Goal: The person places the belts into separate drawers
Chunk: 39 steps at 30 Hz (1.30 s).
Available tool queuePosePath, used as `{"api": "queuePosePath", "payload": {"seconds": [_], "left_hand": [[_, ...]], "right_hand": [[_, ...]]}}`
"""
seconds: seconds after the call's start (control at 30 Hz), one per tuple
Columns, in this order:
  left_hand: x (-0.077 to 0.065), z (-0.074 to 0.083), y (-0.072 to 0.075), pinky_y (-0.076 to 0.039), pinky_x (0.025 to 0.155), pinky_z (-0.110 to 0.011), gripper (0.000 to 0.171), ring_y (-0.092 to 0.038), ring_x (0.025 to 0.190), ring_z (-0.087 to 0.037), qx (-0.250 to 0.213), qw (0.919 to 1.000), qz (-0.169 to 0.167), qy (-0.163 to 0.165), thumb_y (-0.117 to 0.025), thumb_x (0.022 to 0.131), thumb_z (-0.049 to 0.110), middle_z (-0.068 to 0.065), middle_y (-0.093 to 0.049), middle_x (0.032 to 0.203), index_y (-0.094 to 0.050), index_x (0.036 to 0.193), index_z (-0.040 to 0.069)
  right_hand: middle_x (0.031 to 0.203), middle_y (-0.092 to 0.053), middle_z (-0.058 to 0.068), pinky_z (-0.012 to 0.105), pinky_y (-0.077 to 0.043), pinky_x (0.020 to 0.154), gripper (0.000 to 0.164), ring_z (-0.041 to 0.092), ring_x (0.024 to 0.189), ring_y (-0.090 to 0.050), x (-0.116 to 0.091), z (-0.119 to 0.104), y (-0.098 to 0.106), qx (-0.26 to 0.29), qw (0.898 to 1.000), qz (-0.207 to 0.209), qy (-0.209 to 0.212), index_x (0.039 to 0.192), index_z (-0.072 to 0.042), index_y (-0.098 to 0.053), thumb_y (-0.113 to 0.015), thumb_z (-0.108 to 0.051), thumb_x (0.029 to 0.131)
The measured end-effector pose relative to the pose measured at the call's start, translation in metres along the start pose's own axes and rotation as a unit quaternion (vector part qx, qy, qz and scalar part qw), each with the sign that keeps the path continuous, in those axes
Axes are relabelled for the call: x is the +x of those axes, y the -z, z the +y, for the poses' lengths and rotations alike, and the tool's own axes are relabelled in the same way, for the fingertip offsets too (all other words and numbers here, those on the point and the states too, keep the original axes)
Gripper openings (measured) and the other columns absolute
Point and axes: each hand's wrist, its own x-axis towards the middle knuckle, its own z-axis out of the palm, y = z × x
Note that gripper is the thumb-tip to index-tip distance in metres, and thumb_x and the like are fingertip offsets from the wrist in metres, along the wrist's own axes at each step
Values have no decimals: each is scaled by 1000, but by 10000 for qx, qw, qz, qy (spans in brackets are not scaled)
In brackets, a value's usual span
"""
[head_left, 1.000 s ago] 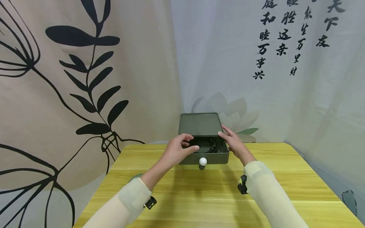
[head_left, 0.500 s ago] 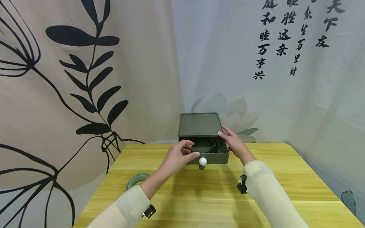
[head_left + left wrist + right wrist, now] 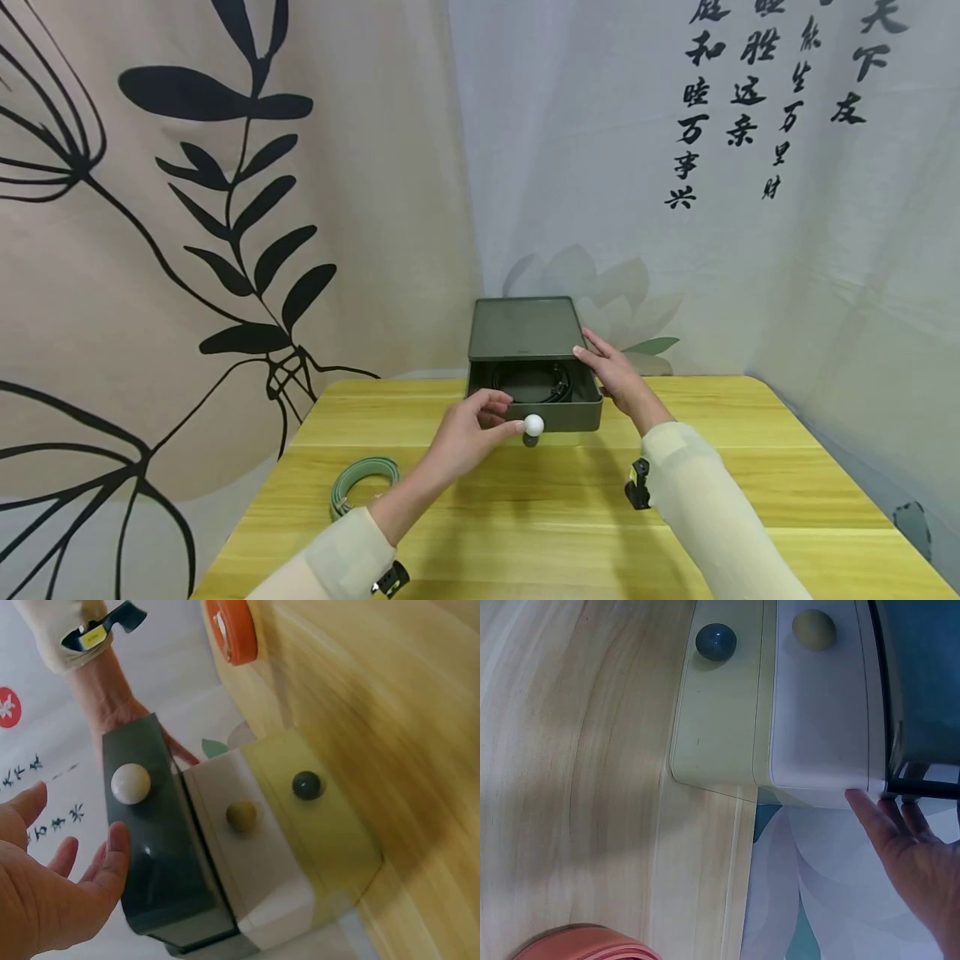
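Note:
A small cabinet (image 3: 523, 327) of three stacked drawers stands at the table's back. Its dark green top drawer (image 3: 573, 416) is pulled out, and a coiled black cord or strap (image 3: 561, 385) lies inside. My left hand (image 3: 467, 437) is at the left of that drawer's front, fingers loosely bent and holding nothing. Its thumb tip is close to the white knob (image 3: 533, 425); contact cannot be made out. My right hand (image 3: 621, 382) rests its fingers against the cabinet's right side. In the left wrist view, the white middle drawer (image 3: 251, 870) and yellow-green bottom drawer (image 3: 330, 832) are closed.
A coiled green belt (image 3: 345, 486) lies on the table (image 3: 540, 533), left of my left forearm. An orange coil (image 3: 589, 946) lies on the table in the right wrist view. A printed curtain (image 3: 390, 208) hangs behind the table.
My left hand has dropped from above the drawer's left edge to its front, closer to the knob. More of the green belt shows now. My right hand stays where it was.

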Motion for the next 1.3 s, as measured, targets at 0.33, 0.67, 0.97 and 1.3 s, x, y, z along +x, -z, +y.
{"api": "queuePosePath", "payload": {"seconds": [0.33, 0.67, 0.97, 1.3], "left_hand": [[-5, -18, -13, -55, 77, -34, 41, -62, 97, -19, -145, 9999, -12, -4, -77, 88, 33, -6, -65, 114, -65, 120, 10], [-3, -31, -27, -55, 78, -37, 35, -64, 92, -21, -257, 9993, 211, -184, -78, 88, 28, -12, -66, 110, -66, 115, 8], [-1, -35, -37, -56, 73, -35, 34, -66, 87, -20, -418, 9986, 313, -94, -78, 88, 25, -13, -67, 106, -65, 116, 9], [4, -35, -47, -56, 70, -28, 28, -68, 80, -14, -694, 9956, 611, -125, -78, 88, 18, -4, -71, 96, -66, 110, 6]], "right_hand": [[165, -10, 9, 66, -24, 109, 68, 36, 149, -13, 1, 0, -2, 77, 9999, 42, -54, 159, -35, -17, -52, -45, 102], [166, -8, 7, 62, -29, 107, 67, 37, 149, -12, -2, -2, -2, 72, 9999, 66, -108, 159, -36, -16, -51, -44, 103], [166, -7, 8, 68, -23, 109, 67, 38, 149, -11, -3, -2, -3, 71, 10000, 31, -61, 159, -35, -15, -51, -44, 103], [165, -7, 13, 69, -20, 110, 65, 39, 149, -9, -8, -11, -3, 128, 9998, -23, -127, 160, -29, -14, -48, -35, 105]]}}
